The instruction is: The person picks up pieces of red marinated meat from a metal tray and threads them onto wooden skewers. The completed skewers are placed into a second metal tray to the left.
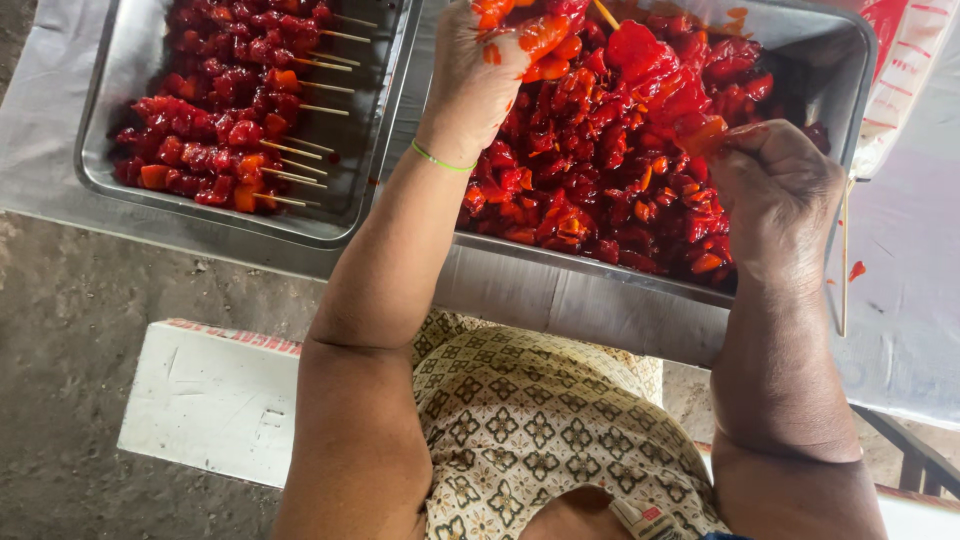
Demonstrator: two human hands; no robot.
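My left hand (478, 75) is raised over the big metal tray (600, 275) of red marinated meat chunks (600, 170). Its fingers are closed on a wooden skewer (604, 13) with red pieces on it at the top edge of view. A green band circles that wrist. My right hand (775, 195) rests in the right side of the same tray, fingers pinching a red-orange chunk (705, 135). Both hands are smeared with red sauce.
A second metal tray (130, 80) at the upper left holds several finished skewers (230, 110), sticks pointing right. A loose bare skewer (844, 260) lies on the white table cover (905, 300) at right. A white bench (210, 400) and concrete floor are below.
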